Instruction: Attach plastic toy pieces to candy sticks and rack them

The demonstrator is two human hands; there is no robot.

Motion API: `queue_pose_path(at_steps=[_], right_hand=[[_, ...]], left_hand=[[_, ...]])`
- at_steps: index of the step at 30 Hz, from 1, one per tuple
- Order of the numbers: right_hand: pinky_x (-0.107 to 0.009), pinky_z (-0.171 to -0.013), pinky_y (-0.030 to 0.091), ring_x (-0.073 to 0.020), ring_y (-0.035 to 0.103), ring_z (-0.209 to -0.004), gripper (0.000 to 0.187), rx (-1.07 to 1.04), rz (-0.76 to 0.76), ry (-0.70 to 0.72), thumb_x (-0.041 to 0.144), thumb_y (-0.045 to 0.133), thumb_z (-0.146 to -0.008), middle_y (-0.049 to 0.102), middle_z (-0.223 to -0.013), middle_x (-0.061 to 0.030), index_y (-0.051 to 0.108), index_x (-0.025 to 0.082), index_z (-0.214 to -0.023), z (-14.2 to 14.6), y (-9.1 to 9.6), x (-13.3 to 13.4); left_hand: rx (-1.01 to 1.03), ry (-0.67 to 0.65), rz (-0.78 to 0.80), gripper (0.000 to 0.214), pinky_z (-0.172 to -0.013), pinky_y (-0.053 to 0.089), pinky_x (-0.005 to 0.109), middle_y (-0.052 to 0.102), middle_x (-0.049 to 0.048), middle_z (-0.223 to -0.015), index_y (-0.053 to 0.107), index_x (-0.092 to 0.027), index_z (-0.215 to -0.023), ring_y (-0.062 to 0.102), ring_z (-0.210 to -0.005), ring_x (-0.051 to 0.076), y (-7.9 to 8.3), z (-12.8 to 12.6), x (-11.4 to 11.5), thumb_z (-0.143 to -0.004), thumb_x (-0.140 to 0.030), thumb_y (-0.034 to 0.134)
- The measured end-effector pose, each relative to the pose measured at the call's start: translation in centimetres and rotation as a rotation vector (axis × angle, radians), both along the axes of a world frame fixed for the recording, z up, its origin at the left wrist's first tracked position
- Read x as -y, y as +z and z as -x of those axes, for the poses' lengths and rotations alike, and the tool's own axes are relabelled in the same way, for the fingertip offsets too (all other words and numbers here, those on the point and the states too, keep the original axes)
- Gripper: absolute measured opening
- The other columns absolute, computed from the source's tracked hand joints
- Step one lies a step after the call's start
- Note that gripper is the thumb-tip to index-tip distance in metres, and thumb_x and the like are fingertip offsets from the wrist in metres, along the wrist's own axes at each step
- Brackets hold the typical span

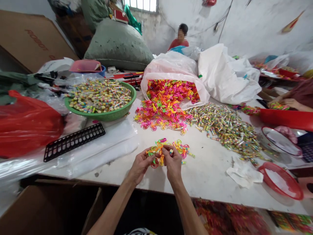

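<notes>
My left hand (143,164) is closed on several small bright plastic pieces (153,151), green, orange and yellow with loop shapes. Close beside it, my right hand (173,162) pinches at the same cluster; a small pale-ended piece (171,151) shows at its fingers. Just beyond my hands lies a small heap of the same coloured loop pieces (179,147). Farther back, a large pile of pink, orange and yellow pieces (162,112) spills from a white plastic sack (171,65). To its right spreads a pile of small clear tubes with coloured filling (225,127).
A green basin (132,98) full of similar tubes stands left, near a black slotted tray (74,140) and a red bag (29,124). At right are a red basket (281,179), crumpled paper (244,173) and a white bowl (281,140). Another person's hands (290,102) work at far right.
</notes>
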State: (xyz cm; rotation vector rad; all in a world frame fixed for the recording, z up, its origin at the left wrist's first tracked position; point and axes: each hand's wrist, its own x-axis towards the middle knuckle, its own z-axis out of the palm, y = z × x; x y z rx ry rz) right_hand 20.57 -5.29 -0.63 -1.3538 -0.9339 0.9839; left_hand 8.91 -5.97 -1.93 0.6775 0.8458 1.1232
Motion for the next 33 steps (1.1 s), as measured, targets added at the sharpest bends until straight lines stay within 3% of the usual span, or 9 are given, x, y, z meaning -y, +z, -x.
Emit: queue_pose_path(at_steps=[5,9,11,14,17,22,26,30,33], right_hand=[[-0.019,-0.037,0.029,-0.0047,0.038,-0.040,0.018,-0.055,0.025,0.041,0.032,0.064,-0.068,0.056,-0.062,0.0029,0.063,0.018,-0.079,-0.2,0.0,0.2],[-0.017,-0.032,0.020,-0.0014,0.027,-0.033,0.024,-0.415,0.170,0.168,0.031,0.069,-0.062,0.045,-0.051,0.0072,0.061,0.015,-0.078,-0.8,-0.3,0.1],[-0.017,-0.032,0.019,-0.0006,0.027,-0.033,0.024,-0.443,0.178,0.180,0.030,0.070,-0.061,0.045,-0.051,0.0073,0.061,0.014,-0.078,-1.0,-0.4,0.0],[-0.016,-0.031,0.019,-0.0007,0.028,-0.033,0.024,-0.364,0.102,0.087,0.031,0.069,-0.063,0.047,-0.055,0.0068,0.060,0.015,-0.080,-0.8,-0.6,0.2],[-0.017,-0.031,0.020,-0.0016,0.029,-0.034,0.024,-0.291,0.087,0.102,0.033,0.067,-0.065,0.047,-0.055,0.0069,0.060,0.016,-0.080,0.0,-1.1,0.7],[-0.018,-0.034,0.025,-0.0053,0.032,-0.037,0.023,-0.121,0.107,0.187,0.037,0.064,-0.066,0.045,-0.048,0.0063,0.062,0.017,-0.076,0.3,-1.6,1.1],[-0.021,-0.044,0.036,-0.0102,0.046,-0.051,0.020,0.120,0.087,0.221,0.031,0.062,-0.067,0.058,-0.066,0.0001,0.064,0.018,-0.082,-1.7,-1.1,0.7],[-0.028,-0.063,0.043,-0.0151,0.053,-0.069,0.034,0.382,0.035,0.363,0.013,0.056,-0.063,0.061,-0.082,-0.0029,0.063,0.020,-0.095,-4.1,-1.1,0.9],[-0.029,-0.065,0.044,-0.0153,0.055,-0.071,0.040,0.376,0.010,0.430,0.008,0.054,-0.062,0.062,-0.081,-0.0023,0.061,0.021,-0.100,-5.0,-1.5,1.4]], left_hand=[[0.010,0.114,0.111,0.022,-0.049,0.039,0.019,0.064,0.0044,-0.065,0.060,-0.011,-0.080,0.054,-0.052,0.009,-0.5,0.0,-0.1,-0.066,-0.025,0.068],[0.115,0.221,0.180,0.022,-0.053,0.043,0.019,0.065,0.0033,-0.071,0.061,-0.012,-0.084,0.057,-0.057,0.009,-0.7,-0.4,-0.4,-0.064,-0.019,0.069],[0.220,0.295,0.172,0.028,-0.061,0.047,0.021,0.066,0.0024,-0.074,0.061,-0.014,-0.089,0.059,-0.065,0.010,-0.6,-0.5,-0.7,-0.062,-0.012,0.069],[0.390,0.408,0.237,0.032,-0.071,0.049,0.026,0.064,-0.0011,-0.069,0.061,-0.017,-0.091,0.059,-0.066,0.010,-0.5,-0.6,-1.2,-0.062,-0.006,0.066],[0.454,0.395,0.324,0.022,-0.070,0.050,0.023,0.065,0.0001,-0.069,0.063,-0.015,-0.082,0.059,-0.063,0.009,-0.4,-1.0,-1.4,-0.063,-0.004,0.063],[0.339,0.281,0.277,0.017,-0.062,0.049,0.019,0.066,0.0015,-0.070,0.065,-0.012,-0.070,0.060,-0.065,0.011,-0.3,-1.5,-1.0,-0.055,-0.007,0.071],[0.154,0.258,0.264,0.024,-0.053,0.046,0.017,0.064,-0.0010,-0.063,0.064,-0.011,-0.069,0.058,-0.057,0.009,-0.1,-0.7,-0.7,-0.048,-0.007,0.076],[0.103,0.288,0.301,0.025,-0.052,0.048,0.018,0.064,-0.0005,-0.064,0.064,-0.011,-0.073,0.058,-0.056,0.009,-0.2,-0.5,-0.6,-0.051,-0.012,0.077],[0.142,0.254,0.370,0.027,-0.058,0.051,0.023,0.067,0.0014,-0.072,0.064,-0.012,-0.077,0.061,-0.061,0.012,-0.3,-1.1,-0.4,-0.053,-0.014,0.076]])
